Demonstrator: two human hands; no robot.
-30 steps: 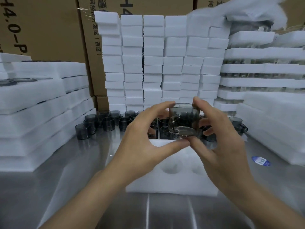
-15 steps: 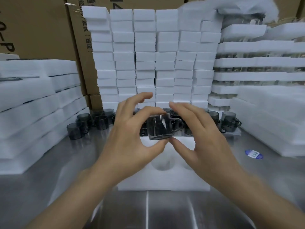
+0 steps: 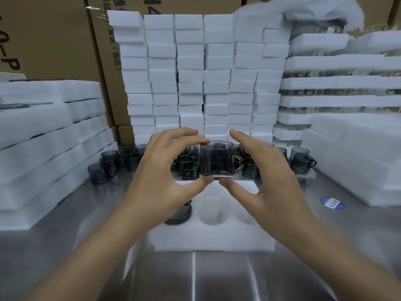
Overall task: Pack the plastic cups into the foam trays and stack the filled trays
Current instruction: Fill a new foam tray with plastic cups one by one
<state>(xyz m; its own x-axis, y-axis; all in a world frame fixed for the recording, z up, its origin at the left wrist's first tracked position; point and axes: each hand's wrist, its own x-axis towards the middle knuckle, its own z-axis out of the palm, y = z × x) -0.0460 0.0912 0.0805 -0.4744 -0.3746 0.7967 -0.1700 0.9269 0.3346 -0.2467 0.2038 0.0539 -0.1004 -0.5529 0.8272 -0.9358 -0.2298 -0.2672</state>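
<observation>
Cup (image 3: 217, 159) turned since 1 s ago: was tipped, base toward camera; now upright, held betw. both hands above back edge of foam tray (image 3: 212, 240). Left hand (image 3: 165, 177) pinched it, forefinger on rim, thumb under base. Right hand (image 3: 271, 181) had thumb under base, fingers spread round handle side; rim contact unclear. Axis vertical, mouth up, handle pointing right. Best approach, prob.: keep level, centre base over empty hole (image 3: 211, 211), lower straight, press till snug like seated cup (image 3: 179, 213). Loose cups (image 3: 104, 168) stood behind on table (image 3: 65, 246).

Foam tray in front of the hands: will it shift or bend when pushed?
Likely light, so the foam tray may slide on the smooth steel table. Its thick block form should keep it fairly stiff, though the foam probably dents.
</observation>
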